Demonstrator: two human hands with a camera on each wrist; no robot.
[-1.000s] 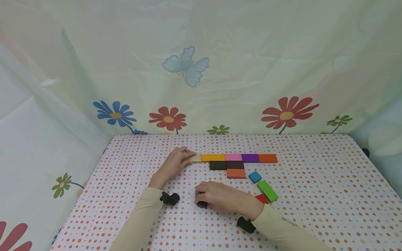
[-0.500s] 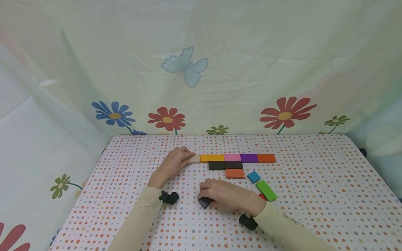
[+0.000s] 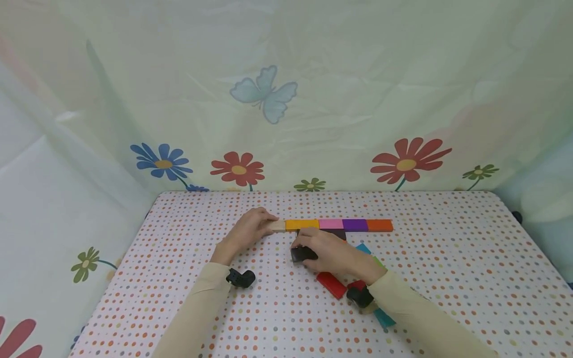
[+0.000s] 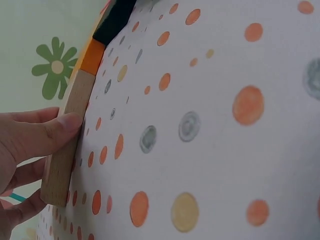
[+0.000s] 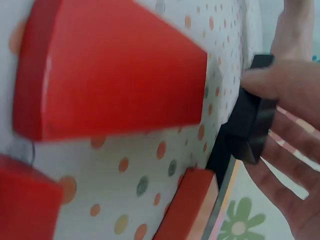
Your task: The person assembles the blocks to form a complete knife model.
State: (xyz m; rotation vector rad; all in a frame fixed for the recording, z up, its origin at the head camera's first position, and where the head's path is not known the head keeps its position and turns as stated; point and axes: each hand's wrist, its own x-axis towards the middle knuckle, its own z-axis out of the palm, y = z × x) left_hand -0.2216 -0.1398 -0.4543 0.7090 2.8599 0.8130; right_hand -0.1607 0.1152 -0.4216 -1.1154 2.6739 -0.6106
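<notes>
In the head view, my left hand [image 3: 248, 231] rests at the left end of a row of blocks. It pinches a plain wooden block [image 4: 70, 135], thumb on its near face and fingers behind. The block's end meets a yellow block [image 3: 302, 225]. My right hand [image 3: 333, 252] holds a black block [image 5: 256, 112] between thumb and fingers, just on the near side of the row. Pink [image 3: 331, 224], purple [image 3: 355, 225] and orange [image 3: 379, 225] blocks continue the row. Behind the right hand lies a dark brown block [image 3: 335, 233], partly covered. An orange-red block [image 5: 187, 205] shows in the right wrist view.
Near my right wrist lie a red block [image 3: 332, 285], a second red piece [image 3: 356, 285] and a teal piece [image 3: 384, 318]. A blue block [image 3: 363, 248] and a green block [image 3: 378, 261] are mostly hidden by the right forearm. A patterned cloth backdrop [image 3: 331, 99] stands behind the dotted table [image 3: 447, 238].
My right hand has carried the black block away from me, up to the row, now covering part of the dark blocks. The red blocks have come into view. My left hand stays in place.
</notes>
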